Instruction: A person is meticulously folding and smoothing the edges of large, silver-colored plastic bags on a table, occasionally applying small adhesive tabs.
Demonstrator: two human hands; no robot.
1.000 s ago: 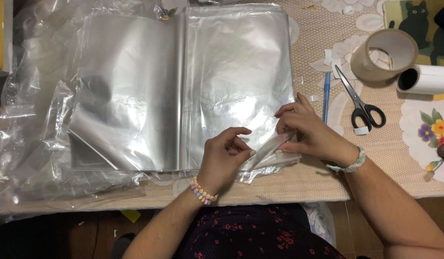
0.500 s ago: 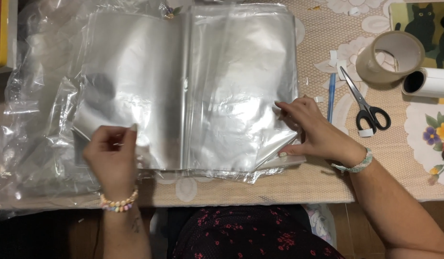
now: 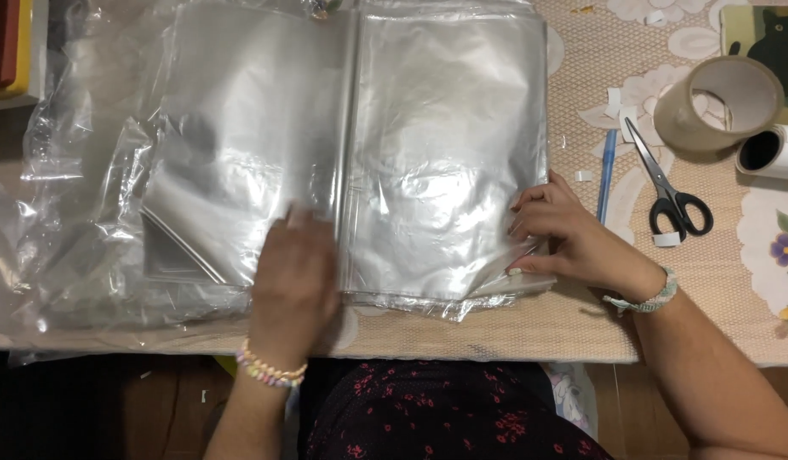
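Two bare hands rest on a stack of clear plastic sleeves point(image 3: 445, 162) spread across the table point(image 3: 581, 328) in the head view. The left hand point(image 3: 296, 285) is motion-blurred, lying flat and open near the stack's middle fold, gripping nothing. The right hand point(image 3: 573, 238) has its fingers bent against the right edge; whether it pinches a sheet cannot be told. Scissors point(image 3: 671, 192) and a tape roll point(image 3: 726, 102) lie well apart at the right. Half a second ago the left hand sat farther left.
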